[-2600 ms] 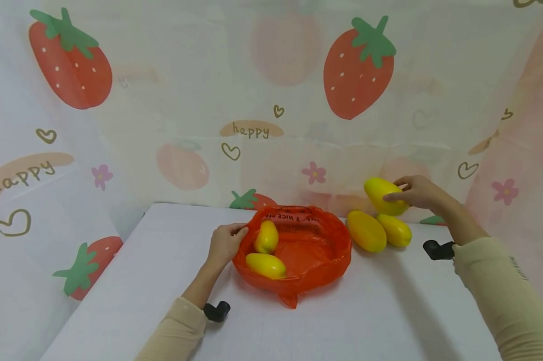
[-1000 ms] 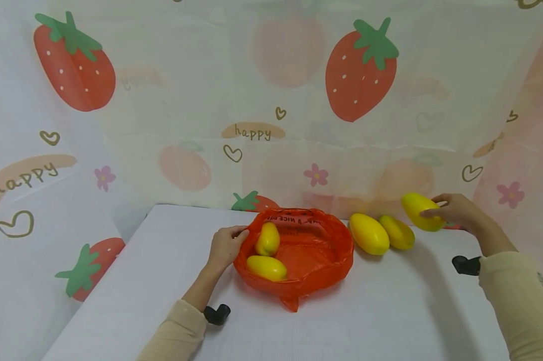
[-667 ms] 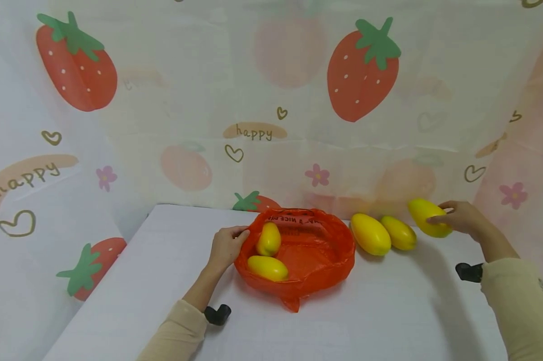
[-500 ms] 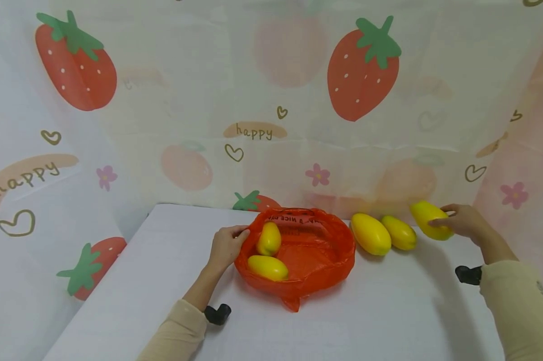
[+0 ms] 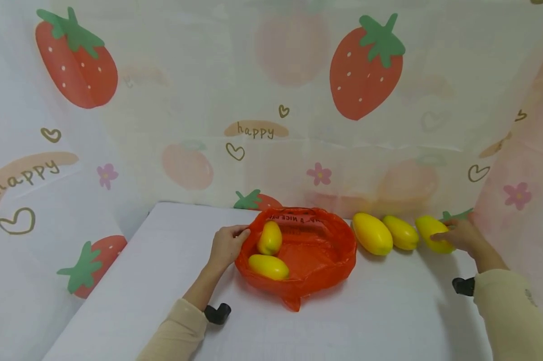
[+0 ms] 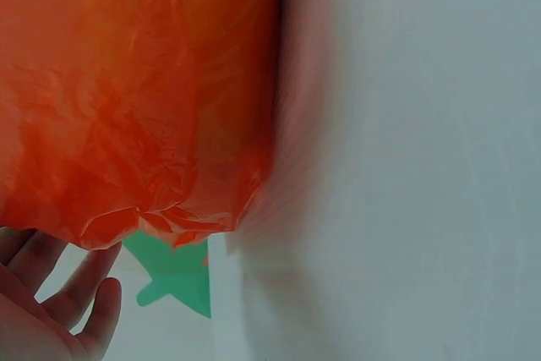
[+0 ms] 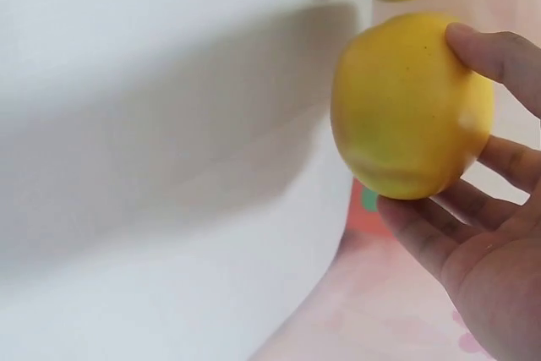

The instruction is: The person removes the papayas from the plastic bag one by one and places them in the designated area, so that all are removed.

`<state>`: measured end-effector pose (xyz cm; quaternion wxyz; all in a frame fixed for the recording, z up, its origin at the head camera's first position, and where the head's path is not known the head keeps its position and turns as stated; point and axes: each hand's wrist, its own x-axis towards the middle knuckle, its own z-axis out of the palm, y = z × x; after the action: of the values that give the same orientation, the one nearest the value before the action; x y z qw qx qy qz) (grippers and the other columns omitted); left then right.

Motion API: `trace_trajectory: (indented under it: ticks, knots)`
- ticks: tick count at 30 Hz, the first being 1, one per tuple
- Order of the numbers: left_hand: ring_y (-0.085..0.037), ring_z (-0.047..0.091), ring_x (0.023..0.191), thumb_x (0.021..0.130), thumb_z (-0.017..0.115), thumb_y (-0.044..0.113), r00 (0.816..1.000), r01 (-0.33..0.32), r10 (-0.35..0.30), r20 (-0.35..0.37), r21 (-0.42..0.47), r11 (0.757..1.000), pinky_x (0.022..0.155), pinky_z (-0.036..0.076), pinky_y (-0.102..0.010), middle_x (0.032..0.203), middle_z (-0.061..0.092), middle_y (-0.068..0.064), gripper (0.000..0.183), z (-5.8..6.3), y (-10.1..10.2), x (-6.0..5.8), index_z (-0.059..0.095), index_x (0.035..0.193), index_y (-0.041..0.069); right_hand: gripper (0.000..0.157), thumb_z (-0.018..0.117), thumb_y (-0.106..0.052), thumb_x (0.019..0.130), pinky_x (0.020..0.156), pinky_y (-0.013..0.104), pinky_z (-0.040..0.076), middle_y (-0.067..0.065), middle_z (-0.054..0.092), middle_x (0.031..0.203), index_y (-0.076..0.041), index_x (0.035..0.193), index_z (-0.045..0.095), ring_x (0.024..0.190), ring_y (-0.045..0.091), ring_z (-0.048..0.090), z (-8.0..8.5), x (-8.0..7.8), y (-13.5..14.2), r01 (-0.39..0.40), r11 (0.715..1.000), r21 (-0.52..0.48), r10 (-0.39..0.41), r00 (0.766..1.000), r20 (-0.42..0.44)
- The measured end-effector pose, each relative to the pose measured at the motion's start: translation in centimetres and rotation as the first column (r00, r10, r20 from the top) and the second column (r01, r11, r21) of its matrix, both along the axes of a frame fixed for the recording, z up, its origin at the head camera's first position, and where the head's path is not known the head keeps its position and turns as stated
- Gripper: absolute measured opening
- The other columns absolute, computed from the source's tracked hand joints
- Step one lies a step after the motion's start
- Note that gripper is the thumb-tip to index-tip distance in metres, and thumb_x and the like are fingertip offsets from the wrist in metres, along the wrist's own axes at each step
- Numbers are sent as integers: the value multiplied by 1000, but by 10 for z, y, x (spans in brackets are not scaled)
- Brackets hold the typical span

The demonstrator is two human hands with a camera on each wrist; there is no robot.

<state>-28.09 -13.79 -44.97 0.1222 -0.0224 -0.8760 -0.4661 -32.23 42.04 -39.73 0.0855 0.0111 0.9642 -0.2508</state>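
Note:
A red plastic bag (image 5: 298, 288) stands on the table, its mouth spread wide and rim rolled. My left hand (image 5: 225, 244) pinches the rim on its left side; the left wrist view has the fingers (image 6: 80, 298) at the rim. Two yellow mangoes lie inside, an upright one (image 5: 269, 238) and one on its side (image 5: 268, 267). At the far right, my right hand (image 5: 466, 238) holds another mango (image 5: 429, 231) between thumb and fingers, at about table height. From the right wrist view, I cannot tell whether this mango (image 7: 401, 112) touches the tabletop.
Between the bag and the held mango lie a larger mango (image 5: 373, 234) and a smaller mango (image 5: 401, 233), side by side near the back edge of the white table (image 5: 366, 321). Behind it hangs a strawberry-printed curtain (image 5: 199, 90).
My right hand has carried its mango rightward and down, from above the other two mangoes to beside them. The larger loose mango has turned slightly. My left hand stays at the bag rim.

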Motion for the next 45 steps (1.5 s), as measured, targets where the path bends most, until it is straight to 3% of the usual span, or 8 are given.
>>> trace_trajectory:
  ticks: [15, 26, 34, 38, 42, 45]
  knots:
    - [-30, 68, 104, 97, 60, 20, 1000, -7, 7, 11, 6, 1000, 92, 57, -42, 111, 73, -16, 29, 1, -1, 0, 71, 117, 2, 84, 67, -35, 87, 99, 69, 37, 47, 34, 135, 20, 137, 29, 118, 61, 38, -17, -3, -4, 11, 1000, 23, -13, 996, 89]
    - [-30, 68, 104, 97, 59, 20, 1000, -8, 8, 25, 0, 1000, 93, 56, -42, 112, 72, -15, 29, 1, 0, -1, 70, 117, 2, 88, 68, -38, 87, 102, 70, 34, 47, 31, 136, 20, 138, 26, 119, 60, 36, -22, -6, 2, 21, 1000, 9, -22, 995, 95]
    - [-30, 68, 104, 98, 58, 20, 1000, -4, 4, 23, 0, 1000, 93, 56, -42, 112, 72, -15, 29, 2, 0, -1, 70, 118, 3, 86, 63, -39, 91, 97, 67, 41, 50, 38, 130, 23, 137, 26, 115, 60, 43, -14, -6, 4, -14, 999, 37, 12, 999, 53]
    - [-30, 68, 104, 98, 58, 20, 1000, -2, 2, 13, -1, 1000, 92, 57, -42, 112, 72, -15, 29, 0, 0, -1, 70, 118, 3, 78, 57, -37, 95, 99, 68, 39, 48, 37, 133, 25, 135, 31, 118, 61, 40, -4, -3, 1, -23, 998, 53, 22, 1000, 5]
    - [-30, 68, 104, 97, 59, 20, 1000, -3, 3, 9, 0, 1000, 91, 57, -42, 112, 73, -15, 29, -1, 0, -1, 71, 117, 3, 73, 49, -39, 100, 105, 71, 30, 45, 27, 142, 23, 136, 33, 128, 63, 27, 6, -2, -4, -19, 1000, 9, 20, 999, -29]
    - [-30, 68, 104, 97, 59, 20, 1000, -5, 5, 8, 4, 1000, 92, 57, -42, 111, 73, -15, 29, -1, 0, -2, 71, 117, 3, 76, 43, -44, 101, 106, 69, 30, 44, 23, 146, 19, 141, 29, 130, 60, 29, 15, -2, -9, -4, 996, -84, 2, 1000, -15]
